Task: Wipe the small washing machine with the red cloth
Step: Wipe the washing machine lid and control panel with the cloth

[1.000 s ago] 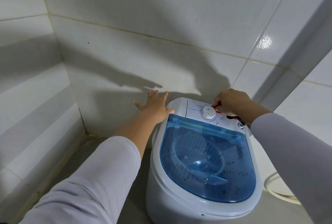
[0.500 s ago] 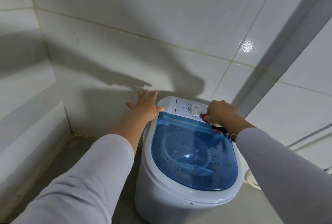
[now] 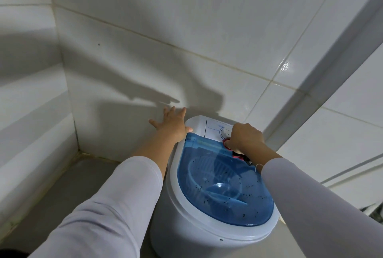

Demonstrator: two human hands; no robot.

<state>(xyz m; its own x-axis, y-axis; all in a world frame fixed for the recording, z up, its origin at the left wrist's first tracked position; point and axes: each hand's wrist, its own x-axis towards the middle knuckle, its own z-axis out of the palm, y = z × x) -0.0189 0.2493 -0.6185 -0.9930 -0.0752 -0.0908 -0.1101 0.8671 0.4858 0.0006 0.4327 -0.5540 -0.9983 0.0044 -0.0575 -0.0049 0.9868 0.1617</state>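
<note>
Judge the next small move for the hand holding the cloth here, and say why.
Probably drag the red cloth from the dial down onto the blue lid. The right hand has the cloth bunched at the lid's back edge by the control panel, while dark specks dot the lid's transparent surface. The left hand braces the washing machine at its back left corner.

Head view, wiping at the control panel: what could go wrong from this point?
1. The right hand, closed on the red cloth, works right against the dial; a firm rub might turn it.
2. Dark specks dot the blue lid; the cloth may smear rather than lift them.
3. The left hand rests at the washing machine back corner near the tiled wall; a hard push could shift the light-looking tub.
</note>
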